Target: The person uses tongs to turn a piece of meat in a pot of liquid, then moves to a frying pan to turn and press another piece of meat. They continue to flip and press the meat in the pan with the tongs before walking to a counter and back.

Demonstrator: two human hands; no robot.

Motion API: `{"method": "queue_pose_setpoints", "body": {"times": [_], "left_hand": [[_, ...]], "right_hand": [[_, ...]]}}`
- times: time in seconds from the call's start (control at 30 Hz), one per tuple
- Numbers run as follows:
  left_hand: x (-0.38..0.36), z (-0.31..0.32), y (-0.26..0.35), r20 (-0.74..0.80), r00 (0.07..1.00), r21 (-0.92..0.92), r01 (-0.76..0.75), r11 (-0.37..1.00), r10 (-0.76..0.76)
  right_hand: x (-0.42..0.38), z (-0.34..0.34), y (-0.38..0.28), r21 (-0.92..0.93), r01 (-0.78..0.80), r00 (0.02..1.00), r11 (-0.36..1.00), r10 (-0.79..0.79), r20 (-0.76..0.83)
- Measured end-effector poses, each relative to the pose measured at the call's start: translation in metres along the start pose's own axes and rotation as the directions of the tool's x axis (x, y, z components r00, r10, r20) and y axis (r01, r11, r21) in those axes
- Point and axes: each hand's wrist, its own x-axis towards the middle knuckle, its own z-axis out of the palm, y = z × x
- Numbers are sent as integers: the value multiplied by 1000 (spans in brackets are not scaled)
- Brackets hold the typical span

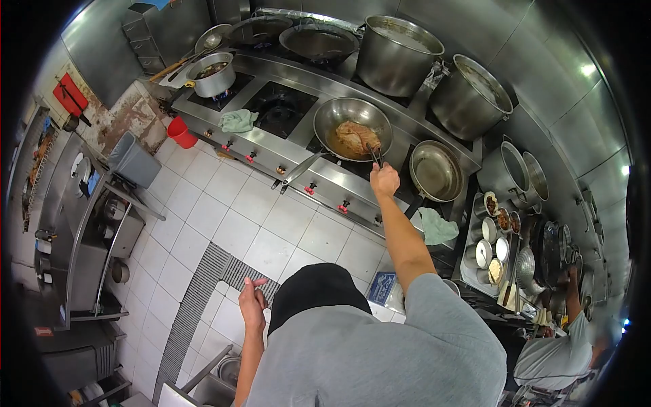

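My right hand (385, 180) is closed around a pair of dark metal tongs (374, 154) reaching into a steel frying pan (325, 117) on the stove. The tips of the tongs touch a browned piece of meat (356, 138), which lies in oil or juices on the pan's right side. The pan's long handle (305, 168) sticks out over the stove's front edge, with no hand on it. My left hand (253, 303) is held low over the floor, away from the stove, a finger stretched out and nothing visible in it.
A second pan (436, 171) and a green cloth (438, 226) are right of the frying pan. Large stockpots (399, 57) stand behind. Leftwards are another cloth (238, 121) and a saucepan (211, 74) over a flame. Containers fill a tray (468, 275); a co-worker (556, 356) is at far right.
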Motion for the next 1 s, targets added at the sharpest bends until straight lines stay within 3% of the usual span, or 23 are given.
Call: {"method": "queue_pose_setpoints", "body": {"times": [1.0], "left_hand": [[-4, -24, -3, 2, 1000, 26, 24, 999, -24]], "right_hand": [[-27, -5, -4, -56, 104, 994, 993, -102, 25]]}}
